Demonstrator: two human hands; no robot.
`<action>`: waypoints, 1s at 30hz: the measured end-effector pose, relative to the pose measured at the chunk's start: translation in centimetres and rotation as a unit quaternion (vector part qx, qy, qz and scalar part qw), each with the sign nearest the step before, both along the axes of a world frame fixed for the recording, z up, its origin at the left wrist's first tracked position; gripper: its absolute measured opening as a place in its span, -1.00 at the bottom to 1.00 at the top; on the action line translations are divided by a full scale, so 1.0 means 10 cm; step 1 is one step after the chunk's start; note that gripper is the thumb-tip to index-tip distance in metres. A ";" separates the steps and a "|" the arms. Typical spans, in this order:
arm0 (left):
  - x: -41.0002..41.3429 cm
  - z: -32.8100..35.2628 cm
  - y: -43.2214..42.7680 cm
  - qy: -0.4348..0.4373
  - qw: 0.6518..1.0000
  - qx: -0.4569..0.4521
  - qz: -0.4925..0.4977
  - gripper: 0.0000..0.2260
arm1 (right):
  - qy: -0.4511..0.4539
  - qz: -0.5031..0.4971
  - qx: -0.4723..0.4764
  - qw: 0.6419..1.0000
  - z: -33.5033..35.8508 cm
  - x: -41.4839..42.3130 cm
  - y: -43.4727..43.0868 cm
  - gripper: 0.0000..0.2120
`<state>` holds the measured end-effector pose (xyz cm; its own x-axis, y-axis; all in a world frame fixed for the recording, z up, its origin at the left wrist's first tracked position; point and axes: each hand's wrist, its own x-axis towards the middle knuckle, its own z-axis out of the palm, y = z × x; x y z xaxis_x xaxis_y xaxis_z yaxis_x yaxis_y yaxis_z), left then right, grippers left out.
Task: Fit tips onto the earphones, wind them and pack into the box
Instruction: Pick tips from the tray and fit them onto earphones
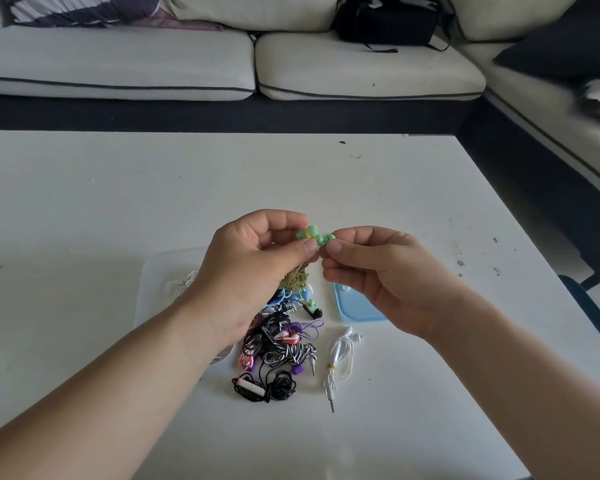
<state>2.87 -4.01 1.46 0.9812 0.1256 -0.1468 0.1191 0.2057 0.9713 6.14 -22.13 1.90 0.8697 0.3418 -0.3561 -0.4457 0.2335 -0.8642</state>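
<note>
Head view: both hands (253, 268) pinch green earphones (314, 236).

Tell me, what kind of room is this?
Most likely a living room at home. A big cream sofa bends round a white table, and a black bag sits on the cushions. The left hand and right hand pinch green earphones above the table.

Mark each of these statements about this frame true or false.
1. The left hand and the right hand both hold the green earphones. True.
2. The blue lid is on the clear box. False: it lies on the table, right of the earphone pile.
3. A white earphone set lies right of the pile. True.
4. The earphone pile is inside the clear box. False: it lies on the table beside it.
</note>
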 end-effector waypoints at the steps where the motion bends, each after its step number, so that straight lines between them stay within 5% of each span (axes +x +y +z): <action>1: -0.01 0.00 0.00 -0.001 1.000 0.005 -0.001 -0.76 | -0.003 0.002 -0.003 1.000 0.00 -0.01 0.00 -0.80; 18: 0.00 -0.05 -0.03 -0.010 0.998 0.051 0.026 -0.78 | -0.064 -0.057 -0.049 0.995 -0.05 -0.08 0.09 -0.96; 30: 0.04 -0.08 0.03 0.023 0.997 0.056 0.039 -0.77 | -0.017 -0.061 -0.045 0.997 -0.11 -0.13 0.13 -0.85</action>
<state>3.22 -3.71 0.61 0.9603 0.2198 -0.1720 0.1514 0.1074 0.9826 4.82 -20.85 0.82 0.9149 0.2007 -0.3504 -0.3891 0.2057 -0.8979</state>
